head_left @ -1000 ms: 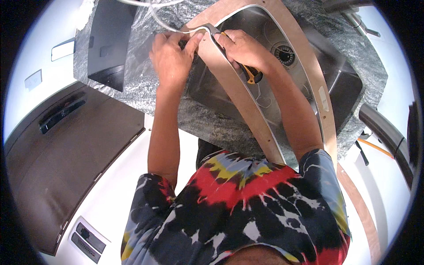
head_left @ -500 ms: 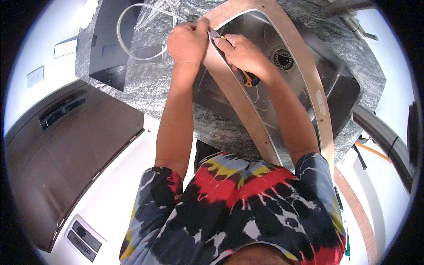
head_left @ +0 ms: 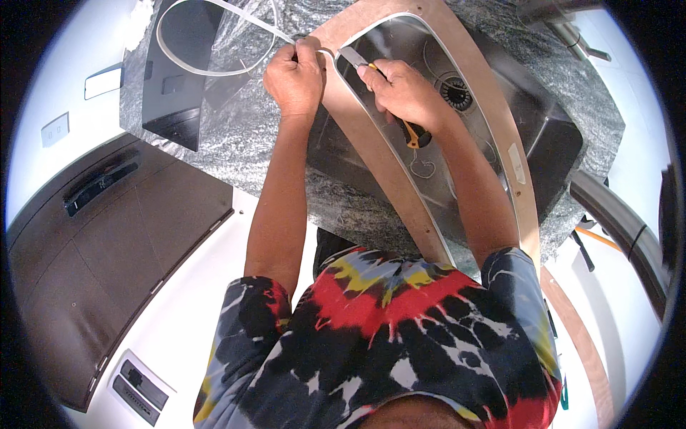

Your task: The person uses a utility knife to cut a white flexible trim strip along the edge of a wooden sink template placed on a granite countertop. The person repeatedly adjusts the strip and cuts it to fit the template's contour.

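Note:
My left hand (head_left: 294, 80) pinches a thin white edging strip (head_left: 246, 16), whose free length loops off to the left. From that hand the strip bends over to the inner edge of a curved wooden frame (head_left: 368, 136), where a white band lines the opening. In my right hand (head_left: 409, 93) is a yellow-and-black utility knife (head_left: 415, 136); its blade reaches toward the strip at the frame's upper left inner corner. Whether the blade touches the strip I cannot tell. The frame lies across a dark metal sink (head_left: 550, 143).
The sink is set in a grey veined stone counter (head_left: 243, 143), with its drain (head_left: 456, 94) visible through the frame. A black glossy panel (head_left: 175, 79) lies at the left. Thin white shavings (head_left: 423, 168) rest in the basin. At the right is a dark metal tube (head_left: 614, 214).
My left hand has shifted slightly left with the strip, which now bows up off the frame. The right hand and knife have moved back a little to the right, showing more of the blade.

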### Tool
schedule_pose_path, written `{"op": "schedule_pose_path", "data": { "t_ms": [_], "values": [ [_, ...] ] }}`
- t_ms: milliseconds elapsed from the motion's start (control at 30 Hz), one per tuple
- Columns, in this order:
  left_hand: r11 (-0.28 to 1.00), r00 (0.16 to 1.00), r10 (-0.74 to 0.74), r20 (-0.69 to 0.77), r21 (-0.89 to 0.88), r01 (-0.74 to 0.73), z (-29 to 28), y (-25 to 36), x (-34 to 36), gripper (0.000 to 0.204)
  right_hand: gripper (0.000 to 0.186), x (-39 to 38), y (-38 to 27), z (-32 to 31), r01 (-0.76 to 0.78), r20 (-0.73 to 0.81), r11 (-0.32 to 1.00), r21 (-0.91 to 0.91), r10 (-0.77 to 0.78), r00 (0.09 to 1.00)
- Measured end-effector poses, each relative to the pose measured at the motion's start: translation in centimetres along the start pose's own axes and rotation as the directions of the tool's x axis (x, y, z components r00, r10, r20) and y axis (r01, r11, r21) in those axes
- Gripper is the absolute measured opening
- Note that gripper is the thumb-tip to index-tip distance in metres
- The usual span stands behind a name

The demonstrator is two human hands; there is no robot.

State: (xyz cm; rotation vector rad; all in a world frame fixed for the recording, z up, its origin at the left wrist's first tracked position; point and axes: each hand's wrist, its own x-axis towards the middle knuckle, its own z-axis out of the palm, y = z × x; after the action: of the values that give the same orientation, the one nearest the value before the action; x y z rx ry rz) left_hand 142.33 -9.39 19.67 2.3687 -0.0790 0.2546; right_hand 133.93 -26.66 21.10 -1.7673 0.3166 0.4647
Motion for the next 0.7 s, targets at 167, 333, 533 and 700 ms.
{"op": "schedule_pose_path", "data": {
  "t_ms": [167, 333, 533, 700],
  "values": [
    [0.998, 0.998, 0.046, -0.051, 0.034, -0.044, 0.4, 0.2, 0.1, 0.038, 0.050, 1.0, 1.0, 0.9, 0.116, -0.069, 0.984, -0.135, -0.127, 0.990],
    [0.999, 0.992, 0.051, -0.113, -0.008, -0.052, 0.6, -0.2, -0.3, 0.036, 0.052, 0.9, -1.0, 0.3, -0.009, 0.061, 0.988, -0.152, 0.019, 0.998],
    [0.989, 0.971, 0.117, -0.208, -0.062, -0.132, 1.2, -0.7, -0.1, 0.033, 0.047, 1.4, -1.2, 0.4, 0.013, 0.123, 0.995, -0.100, 0.000, 0.992],
    [0.985, 0.972, 0.089, -0.216, -0.125, -0.118, 1.1, -0.5, -0.2, 0.036, 0.045, 2.1, -1.2, -0.1, 0.020, 0.212, 0.998, -0.062, -0.007, 0.977]
  ]
}}
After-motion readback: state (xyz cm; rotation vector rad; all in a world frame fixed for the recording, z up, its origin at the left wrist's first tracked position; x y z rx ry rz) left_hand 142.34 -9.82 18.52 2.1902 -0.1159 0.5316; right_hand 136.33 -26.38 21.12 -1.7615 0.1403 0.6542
